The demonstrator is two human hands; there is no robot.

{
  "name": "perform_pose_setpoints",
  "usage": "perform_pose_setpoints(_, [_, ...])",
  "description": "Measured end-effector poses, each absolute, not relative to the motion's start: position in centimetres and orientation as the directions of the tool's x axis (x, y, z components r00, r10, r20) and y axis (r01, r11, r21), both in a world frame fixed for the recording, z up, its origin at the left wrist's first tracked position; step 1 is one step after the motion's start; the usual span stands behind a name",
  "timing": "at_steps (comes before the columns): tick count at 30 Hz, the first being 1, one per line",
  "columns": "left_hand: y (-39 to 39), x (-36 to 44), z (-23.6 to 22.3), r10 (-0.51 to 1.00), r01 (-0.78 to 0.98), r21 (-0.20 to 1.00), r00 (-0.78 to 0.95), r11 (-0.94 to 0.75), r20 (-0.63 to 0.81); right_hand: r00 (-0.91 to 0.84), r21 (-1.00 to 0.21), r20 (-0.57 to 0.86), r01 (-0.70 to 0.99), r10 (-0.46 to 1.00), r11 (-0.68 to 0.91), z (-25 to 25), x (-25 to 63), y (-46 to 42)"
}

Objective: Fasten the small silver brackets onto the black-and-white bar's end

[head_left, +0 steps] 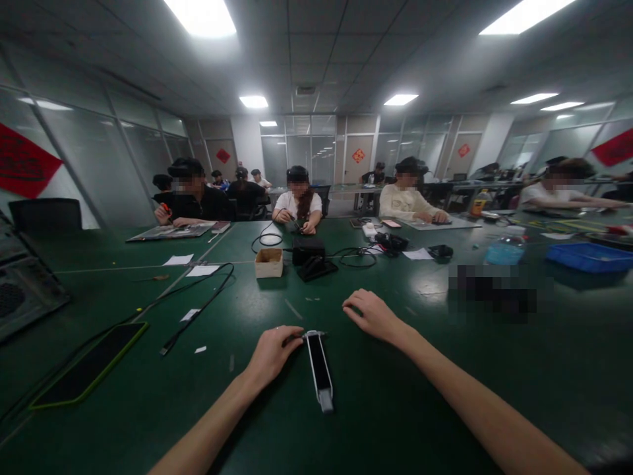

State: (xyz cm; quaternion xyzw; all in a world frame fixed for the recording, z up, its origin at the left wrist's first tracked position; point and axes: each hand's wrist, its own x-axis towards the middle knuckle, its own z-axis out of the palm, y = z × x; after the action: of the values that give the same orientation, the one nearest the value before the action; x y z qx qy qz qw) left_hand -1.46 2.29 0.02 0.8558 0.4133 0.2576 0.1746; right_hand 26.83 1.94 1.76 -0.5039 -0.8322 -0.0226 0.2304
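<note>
In the head view, a narrow black device (319, 363) lies on the green table in front of me. A thin white cable (310, 359) runs lengthwise around it, and a light grey plug (326, 400) sits at its near end. My left hand (275, 349) is at the device's far end, thumb and forefinger pinched close together on what looks like the cable there; the exact contact is too small to make out. My right hand (372, 313) is apart from the device, farther right, with loosely bent fingers and nothing in them.
A phone-like slab with a green edge (91, 366) and a black cable (198, 307) lie left. Ahead stand a small cardboard box (269, 263) and a black box (308, 251). At right are a blue tray (588, 256) and a bottle (504, 249). Several people sit opposite.
</note>
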Motion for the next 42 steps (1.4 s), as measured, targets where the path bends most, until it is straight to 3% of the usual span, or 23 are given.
perform_pose_setpoints(3, [2.5, -1.8, 0.0, 0.812, 0.643, 0.502, 0.509, -0.579, 0.285, -0.214, -0.107, 0.389, 0.956, 0.896, 0.274, 2.4, 31.6, 3.1])
perform_pose_setpoints(6, [2.5, -1.9, 0.1, 0.820, 0.662, 0.489, 0.503, -0.569, 0.273, -0.100, -0.073, 0.243, 0.990, 0.965, 0.121, 2.0, 35.2, 3.9])
perform_pose_setpoints(11, [2.2, -1.8, 0.5, 0.827, 0.678, 0.477, 0.498, -0.560, 0.263, -0.119, -0.063, 0.111, 0.990, 0.987, 0.126, 1.0, 36.3, 4.3])
perform_pose_setpoints(19, [1.8, -1.9, 0.8, 0.831, 0.690, 0.467, 0.491, -0.553, 0.260, -0.007, -0.009, 0.047, 1.000, 0.999, 0.007, 1.3, 34.6, 4.7])
perform_pose_setpoints(29, [1.8, -2.1, 0.4, 0.838, 0.701, 0.460, 0.453, -0.545, 0.303, 0.061, 0.033, 0.155, 0.997, 0.986, -0.067, 2.1, 32.6, 4.0])
perform_pose_setpoints(32, [1.5, -2.0, 0.5, 0.829, 0.691, 0.462, 0.411, -0.555, 0.380, -0.018, -0.005, 0.293, 1.000, 0.956, 0.020, 2.5, 31.2, 3.6])
perform_pose_setpoints(36, [1.2, -1.7, 0.2, 0.756, 0.640, 0.428, 0.416, -0.638, 0.505, -0.251, -0.135, 0.502, 0.922, 0.828, 0.362, 2.5, 26.3, 2.2])
perform_pose_setpoints(42, [0.8, -0.9, -0.6, 0.571, 0.532, 0.292, 0.491, -0.795, 0.658, -0.430, -0.454, 0.493, 0.615, 0.756, 0.645, 1.3, 18.7, -1.2])
